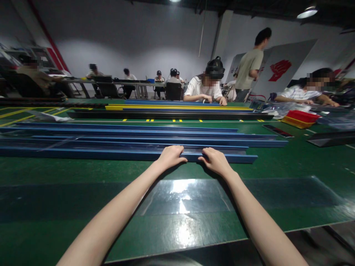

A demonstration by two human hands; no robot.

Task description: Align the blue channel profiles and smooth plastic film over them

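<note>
A long blue plastic channel [133, 155] lies across the table in front of me. My left hand [171, 156] grips its near wall, fingers curled over the top and thumb along the front face. A short way to the right, my right hand [215, 159] holds the same wall near the channel's right end, its thumb pointing inward. The fingertips of both hands are partly hidden inside the channel. Behind it, another blue channel [249, 143] lies parallel. A clear plastic sheet [183, 197] is spread flat under my forearms, with light glaring off it.
Yellow [177, 107] and black strips [172, 115] lie farther back on the green table [133, 242]. At the right are a phone [277, 130], a red bin [301, 119] and a dark angled piece [331, 138]. A person [205, 87] works across the table; others sit or stand beyond.
</note>
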